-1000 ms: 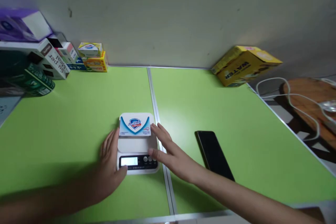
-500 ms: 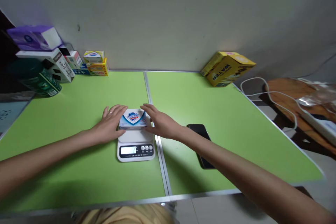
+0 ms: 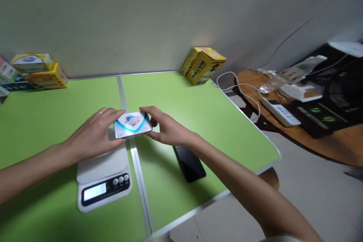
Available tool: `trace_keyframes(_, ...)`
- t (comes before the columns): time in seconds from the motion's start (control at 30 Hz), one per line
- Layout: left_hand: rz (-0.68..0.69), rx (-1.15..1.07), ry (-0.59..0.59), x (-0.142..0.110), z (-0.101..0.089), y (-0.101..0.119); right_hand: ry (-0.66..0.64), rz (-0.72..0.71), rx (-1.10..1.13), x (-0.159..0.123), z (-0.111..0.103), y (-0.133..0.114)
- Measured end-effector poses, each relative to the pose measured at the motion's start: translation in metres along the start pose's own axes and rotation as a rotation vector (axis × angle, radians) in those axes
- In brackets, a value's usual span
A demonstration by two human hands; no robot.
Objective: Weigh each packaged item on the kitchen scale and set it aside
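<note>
A white and blue soap box [image 3: 133, 124] is held in the air between both hands, its shield logo facing up. My left hand [image 3: 98, 132], with a ring on one finger, grips the box's left end. At the right end, the fingers and thumb of my right hand [image 3: 163, 126] close on it. Below and to the left, a white digital kitchen scale [image 3: 104, 174] lies on the green table [image 3: 93, 100]. Its display is lit, but the reading is too blurred to make out.
A black phone [image 3: 189, 163] lies under my right forearm. Yellow boxes [image 3: 204, 66] stand by the wall, and stacked soap boxes [image 3: 42, 72] sit at the back left. To the right, a wooden table [image 3: 306, 136] bears a power strip [image 3: 280, 112] and cables.
Both hands have lifted the soap box off the scale and moved it right, over the table's metal seam. The view has swung to the right.
</note>
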State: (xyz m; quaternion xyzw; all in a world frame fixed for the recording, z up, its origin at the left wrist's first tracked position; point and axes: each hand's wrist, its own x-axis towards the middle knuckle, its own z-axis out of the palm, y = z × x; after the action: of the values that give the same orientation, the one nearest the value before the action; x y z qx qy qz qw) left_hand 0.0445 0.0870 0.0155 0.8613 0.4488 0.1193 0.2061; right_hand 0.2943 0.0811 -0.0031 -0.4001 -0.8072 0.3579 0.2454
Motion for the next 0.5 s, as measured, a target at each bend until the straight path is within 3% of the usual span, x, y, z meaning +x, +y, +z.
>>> trace_keyframes(0.2,0.063,-0.043,-0.051,0.088,0.034,0.042,0.220,0.151,0.044,-0.046,-0.048,0.055)
trace_keyframes(0.37,0.281,-0.054,-0.137,0.164,0.071,0.074,0.300,0.272,-0.012,-0.082,-0.084,0.102)
trace_keyframes(0.5,0.232,-0.143,-0.122,0.218,0.106,0.096,0.513,0.448,-0.061,-0.100,-0.116,0.149)
